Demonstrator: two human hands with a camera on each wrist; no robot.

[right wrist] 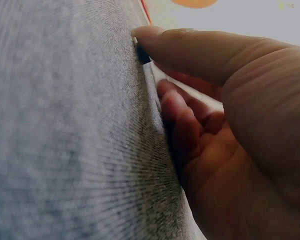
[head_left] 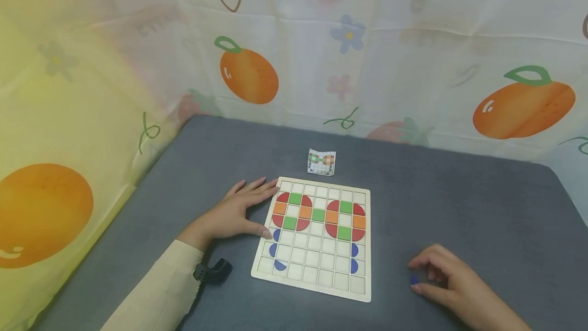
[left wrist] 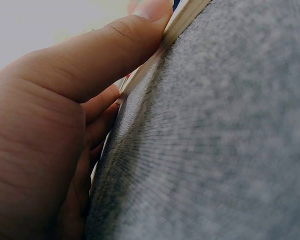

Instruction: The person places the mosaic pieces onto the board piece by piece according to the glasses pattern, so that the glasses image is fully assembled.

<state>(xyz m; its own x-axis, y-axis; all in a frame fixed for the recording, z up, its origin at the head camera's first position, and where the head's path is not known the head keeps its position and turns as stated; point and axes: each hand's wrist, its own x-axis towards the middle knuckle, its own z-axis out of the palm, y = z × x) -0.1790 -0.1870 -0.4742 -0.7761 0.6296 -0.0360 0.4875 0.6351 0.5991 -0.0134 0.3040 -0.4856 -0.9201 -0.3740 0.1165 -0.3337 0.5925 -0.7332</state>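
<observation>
A square white grid board (head_left: 314, 289) with a pale wooden rim lies on the table. Red quarter-round, green square and orange square pieces form two rings on it, joined by a green square (head_left: 318, 214). Blue rounded pieces sit lower down, several at the left and two at the right (head_left: 354, 258). My left hand (head_left: 234, 214) rests at the board's left edge, fingers extended and thumb on the rim by a blue piece. Right of the board, my right hand (head_left: 452, 280) pinches a small blue piece (head_left: 414, 280) low over the table; the fingers partly hide its shape.
Behind the board lies a small paper card (head_left: 321, 162) printed with a coloured grid pattern. The grey table (head_left: 436, 198) ends at a fruit-patterned curtain (head_left: 390, 65) at the back and left. A black band (head_left: 213, 272) circles the left wrist.
</observation>
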